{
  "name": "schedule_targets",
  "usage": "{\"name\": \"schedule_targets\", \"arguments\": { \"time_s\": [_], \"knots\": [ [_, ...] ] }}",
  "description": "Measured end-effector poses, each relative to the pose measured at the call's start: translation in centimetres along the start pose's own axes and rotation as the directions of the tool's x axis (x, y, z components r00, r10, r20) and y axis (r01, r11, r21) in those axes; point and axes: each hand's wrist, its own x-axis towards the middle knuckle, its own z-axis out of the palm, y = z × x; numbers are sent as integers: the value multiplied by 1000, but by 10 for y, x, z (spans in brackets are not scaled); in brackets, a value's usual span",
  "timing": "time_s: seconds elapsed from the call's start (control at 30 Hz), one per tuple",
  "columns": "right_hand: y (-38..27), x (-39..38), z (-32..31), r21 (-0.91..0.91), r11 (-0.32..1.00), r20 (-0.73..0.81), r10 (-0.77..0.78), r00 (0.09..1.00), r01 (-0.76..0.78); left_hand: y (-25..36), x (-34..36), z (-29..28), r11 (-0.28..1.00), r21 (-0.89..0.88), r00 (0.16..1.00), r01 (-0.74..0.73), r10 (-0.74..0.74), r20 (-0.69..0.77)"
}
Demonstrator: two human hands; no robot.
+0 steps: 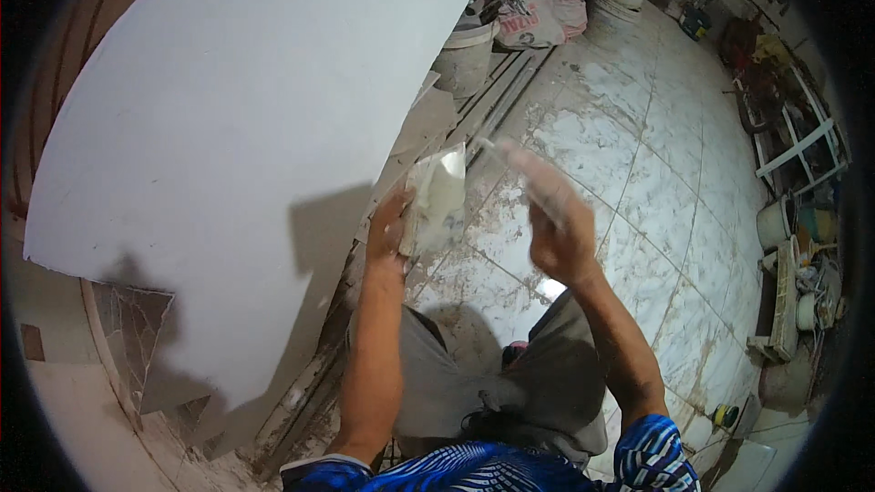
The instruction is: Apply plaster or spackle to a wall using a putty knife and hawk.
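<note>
My left hand [392, 223] is closed on the left edge of a rectangular plate [442, 196]. Pale, wet-looking paste is smeared over its face, and its upper corner shines. To the right, my right hand [563, 223] is closed and blurred by motion. A thin, flat-bladed tool [490, 146] reaches from its fingertips toward the plate, with a small gap between them; blur hides its exact kind. Beside my left forearm stretches a large smooth white panel [228, 109], on which the plate and my arm cast shadows.
A whitish bucket [465, 64] and a printed sack [544, 16] stand beyond the plate, near long metal profiles [515, 91]. Pale powder smears the tiled floor [656, 228]. Along the right lie a white metal frame [802, 146], a bucket [775, 221] and a tape measure [725, 416].
</note>
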Motion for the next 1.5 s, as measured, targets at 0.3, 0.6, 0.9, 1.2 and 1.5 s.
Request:
{"name": "schedule_targets", "arguments": {
  "time_s": [0.3, 0.6, 0.9, 1.2, 1.5],
  "knots": [
    [14, -14, 4, -23, 851, 545, -429, 720, 525, 0, -52, -5, 996, 3, 994, -84, 84, 74],
    [43, -6, 0, 300, 779, 570, -609, 552, 550, 11, -96, -14, 984, -5, 969, -176, 172, -177],
    [107, 21, -7, 189, 915, 672, -385, 633, 356, 69, -172, 17, 895, 267, 747, -358, 446, -493],
    [103, 141, -17, -67, 998, -479, -30, 877, -2, 91, -194, 15, 895, 391, 801, -213, 390, -455],
    [105, 271, -32, -248, 967, -576, -189, 795, 50, 74, -169, -27, 932, 342, 802, -118, 293, -521]
  ]
}}
